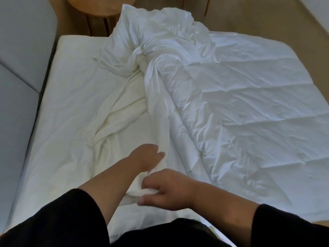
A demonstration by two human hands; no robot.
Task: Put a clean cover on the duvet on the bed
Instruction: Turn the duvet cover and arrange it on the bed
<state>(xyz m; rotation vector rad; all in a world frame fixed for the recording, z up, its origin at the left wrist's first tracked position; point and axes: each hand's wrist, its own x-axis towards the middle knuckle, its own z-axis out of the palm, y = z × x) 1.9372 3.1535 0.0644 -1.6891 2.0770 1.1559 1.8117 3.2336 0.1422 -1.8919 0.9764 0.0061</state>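
A: Item one, duvet (240, 107): we see it spread on the bed (67, 97), cover (142, 50) bunched at its far end.

B: Our right hand (170, 189) pinches its near edge; left hand (147, 155) lies flat, fingers straight, beside it.

White quilted duvet (249, 107) covers the bed's (58, 107) right side, bunching at the far edge; round wooden side table (96, 8) stands beyond the far-left corner.
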